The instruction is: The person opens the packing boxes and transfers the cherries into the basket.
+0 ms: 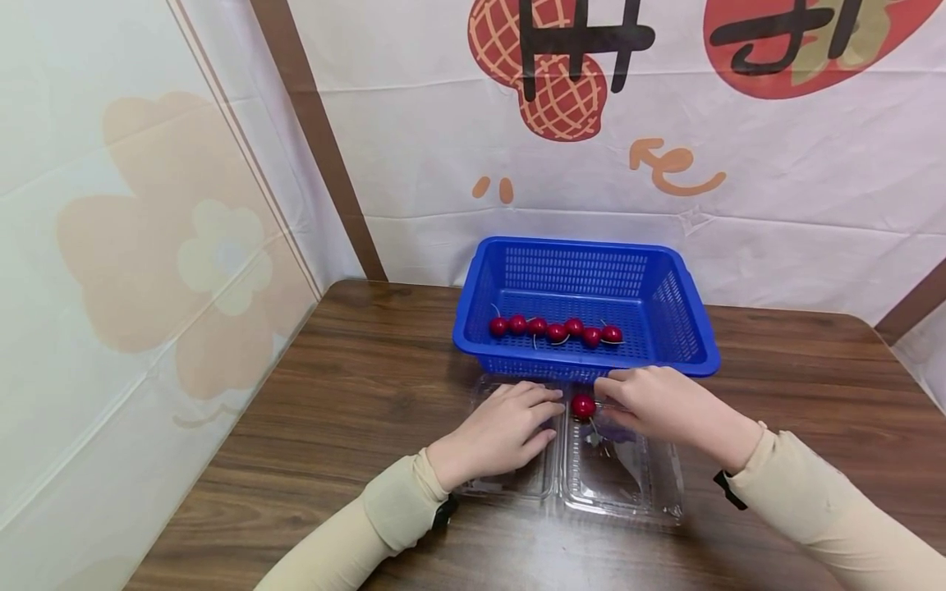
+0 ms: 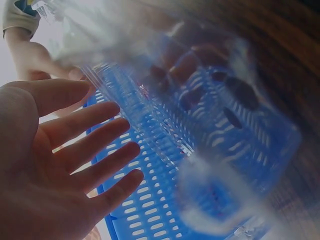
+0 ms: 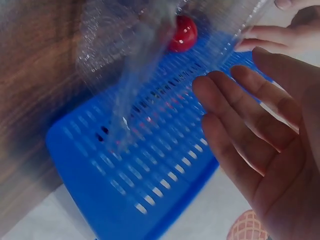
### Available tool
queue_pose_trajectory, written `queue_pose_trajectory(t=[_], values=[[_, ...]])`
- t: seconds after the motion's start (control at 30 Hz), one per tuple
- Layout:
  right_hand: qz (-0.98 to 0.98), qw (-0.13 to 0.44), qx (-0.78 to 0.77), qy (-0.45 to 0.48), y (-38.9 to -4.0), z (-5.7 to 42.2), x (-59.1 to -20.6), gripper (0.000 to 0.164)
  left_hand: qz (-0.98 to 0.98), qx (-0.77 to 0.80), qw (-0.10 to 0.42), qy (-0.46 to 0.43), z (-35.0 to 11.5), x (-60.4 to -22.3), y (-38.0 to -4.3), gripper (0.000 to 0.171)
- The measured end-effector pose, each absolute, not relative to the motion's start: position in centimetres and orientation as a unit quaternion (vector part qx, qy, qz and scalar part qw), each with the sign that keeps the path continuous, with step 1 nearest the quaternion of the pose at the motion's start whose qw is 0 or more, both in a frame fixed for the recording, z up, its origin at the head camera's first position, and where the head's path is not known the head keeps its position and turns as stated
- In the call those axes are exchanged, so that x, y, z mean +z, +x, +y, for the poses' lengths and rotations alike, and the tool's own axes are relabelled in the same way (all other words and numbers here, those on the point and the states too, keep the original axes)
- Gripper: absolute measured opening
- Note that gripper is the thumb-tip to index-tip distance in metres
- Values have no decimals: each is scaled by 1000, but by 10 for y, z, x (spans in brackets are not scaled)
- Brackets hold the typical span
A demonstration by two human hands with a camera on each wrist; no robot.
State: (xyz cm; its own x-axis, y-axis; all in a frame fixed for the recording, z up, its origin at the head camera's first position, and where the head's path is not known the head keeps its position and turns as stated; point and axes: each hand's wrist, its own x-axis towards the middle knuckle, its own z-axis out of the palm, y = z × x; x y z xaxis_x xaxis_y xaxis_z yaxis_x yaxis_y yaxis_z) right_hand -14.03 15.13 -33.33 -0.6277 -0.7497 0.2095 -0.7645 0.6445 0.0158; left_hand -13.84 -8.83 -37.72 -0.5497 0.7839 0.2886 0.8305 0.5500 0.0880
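Note:
A clear plastic clamshell box (image 1: 602, 497) lies opened out on the table. One red cherry (image 1: 583, 406) with a stem sits in its right half, near the far end. My left hand (image 1: 506, 433) hovers over or touches the left half, fingers spread and fairly straight, holding nothing in the left wrist view. Close to the cherry's right side is my right hand (image 1: 658, 402), its fingers gently bent. In the right wrist view those fingers (image 3: 240, 115) are apart from the cherry (image 3: 183, 33) and grip nothing.
Right behind the clamshell box stands a blue plastic basket (image 1: 584, 367) with slotted walls. Several red cherries (image 1: 556, 332) lie in a row inside it, toward the near wall. A printed white cloth (image 1: 414, 123) hangs behind the brown wooden table (image 1: 318, 427).

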Motion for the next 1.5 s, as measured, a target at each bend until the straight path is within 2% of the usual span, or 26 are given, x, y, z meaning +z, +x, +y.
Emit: queue_pose_trajectory(t=[0.8, 1.5], values=[[-899, 113, 47, 420, -149, 152, -368, 14, -869, -104, 126, -467, -90, -381, -138, 34], [-894, 151, 67, 416, -156, 159, -394, 39, -871, -107, 117, -464, -89, -379, -140, 34]])
